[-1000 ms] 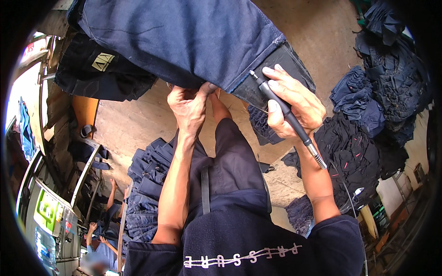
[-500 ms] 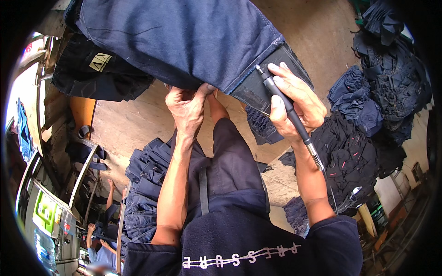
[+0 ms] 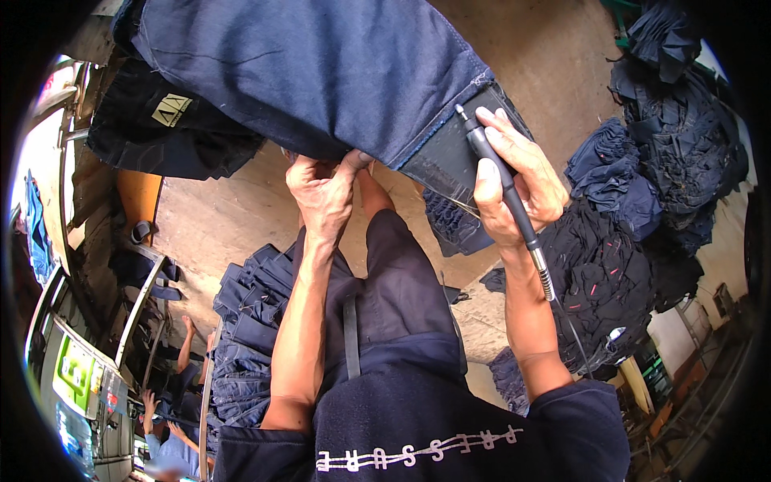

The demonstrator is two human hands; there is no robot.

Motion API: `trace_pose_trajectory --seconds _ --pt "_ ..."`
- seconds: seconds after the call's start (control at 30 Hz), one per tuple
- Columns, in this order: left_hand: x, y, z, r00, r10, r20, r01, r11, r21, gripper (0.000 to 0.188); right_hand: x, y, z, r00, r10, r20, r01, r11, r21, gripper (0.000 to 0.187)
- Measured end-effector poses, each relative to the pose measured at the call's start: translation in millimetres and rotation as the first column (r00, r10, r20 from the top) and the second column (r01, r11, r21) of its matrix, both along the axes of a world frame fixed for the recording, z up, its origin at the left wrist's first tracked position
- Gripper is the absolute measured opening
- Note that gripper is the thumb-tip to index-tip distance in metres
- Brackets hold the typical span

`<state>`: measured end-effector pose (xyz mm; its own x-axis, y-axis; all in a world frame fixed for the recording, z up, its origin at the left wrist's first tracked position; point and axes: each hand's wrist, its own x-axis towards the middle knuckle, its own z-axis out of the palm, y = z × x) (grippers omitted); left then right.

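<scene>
A navy trouser leg [image 3: 321, 72] lies across the top centre, its hem pulled over a flat dark board [image 3: 438, 153] that sticks out at the lower right. My left hand [image 3: 321, 189] pinches the lower edge of the cloth between thumb and fingers; part of its grip is hidden under the fabric. In my right hand [image 3: 522, 177] is a black pen-shaped tool [image 3: 502, 177] with a metal tip, a spring sleeve and a thin cable at its rear. Its tip is over the board, close to the hem; whether it touches is unclear.
Dark garments with a pale patch [image 3: 171, 110] hang at the upper left. Folded navy clothes [image 3: 249, 321] are stacked left of my legs. Heaps of black [image 3: 598, 273] and navy cloth [image 3: 683, 145] lie on the right. Another person's arm [image 3: 185, 345] shows at the lower left.
The tool's tip has shifted slightly right and up, away from the hem's edge. My left hand keeps its pinch on the cloth. The whole view has shifted a little.
</scene>
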<state>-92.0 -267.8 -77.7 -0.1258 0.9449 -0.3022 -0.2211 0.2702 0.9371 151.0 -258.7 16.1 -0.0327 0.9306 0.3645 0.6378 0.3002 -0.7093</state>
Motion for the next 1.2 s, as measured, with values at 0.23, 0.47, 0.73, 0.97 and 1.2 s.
trace_pose_trajectory --seconds 0.23,0.47,0.73,0.97,1.2 --pt "1.6 0.2 -0.8 1.000 0.004 0.019 -0.004 0.999 -0.039 0.020 -2.8 1.1 -8.2 0.997 -0.069 -0.038 0.071 0.997 0.035 0.028" --pt "2.7 0.1 0.4 1.000 0.012 0.006 -0.012 1.000 -0.006 0.024 -3.4 0.8 -8.3 0.995 -0.089 -0.039 0.091 0.995 0.033 0.028" --pt "3.2 -0.9 -2.0 0.999 0.019 0.038 -0.019 1.000 0.013 0.026 -6.4 -0.8 -1.1 0.996 -0.008 -0.089 0.011 0.999 0.033 0.030" --pt "4.2 1.0 2.0 0.997 0.023 0.077 -0.021 0.999 -0.027 0.024 -5.8 -2.7 -4.5 0.996 -0.002 -0.090 0.009 0.997 0.072 0.030" --pt "6.4 3.6 6.4 0.996 0.047 0.070 -0.043 0.997 -0.058 0.021 -7.6 -2.1 -3.8 0.999 -0.005 -0.044 0.006 0.999 0.039 0.031"
